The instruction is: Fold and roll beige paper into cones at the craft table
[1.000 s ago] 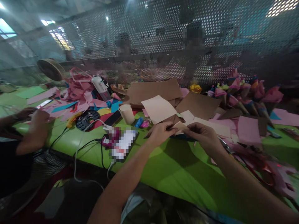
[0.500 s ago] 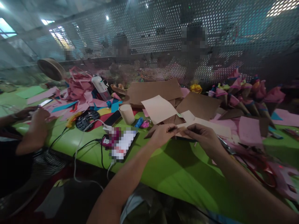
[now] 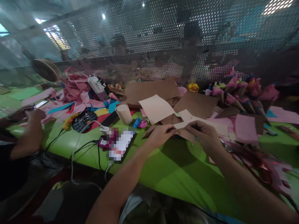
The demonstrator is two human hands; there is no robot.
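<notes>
A small piece of brown paper [image 3: 186,134] is held between my two hands, above the green tabletop. The fingers of my left hand [image 3: 163,135] pinch its left side. On the other side, my right hand [image 3: 202,133] is closed on the paper, thumb and fingers together, and partly covers it. Just beyond the hands lie a cream sheet [image 3: 156,109] and brown cardboard pieces [image 3: 196,104]. A blue wrapped candy-like thing [image 3: 136,122] and a shiny pink one [image 3: 143,123] lie left of my left hand.
Left stand a cardboard tube [image 3: 124,114], a phone [image 3: 122,145] with cables, a yellow glue gun [image 3: 69,121] and a bottle [image 3: 97,88]. Red-handled scissors [image 3: 265,169] lie right, paper cones [image 3: 255,102] behind. Another person's hand [image 3: 35,116] is far left, near a mesh screen [image 3: 149,37].
The brown paper between my hands now tilts down to the right and shows more of its face. The whole view has shifted slightly, with the scene moving left.
</notes>
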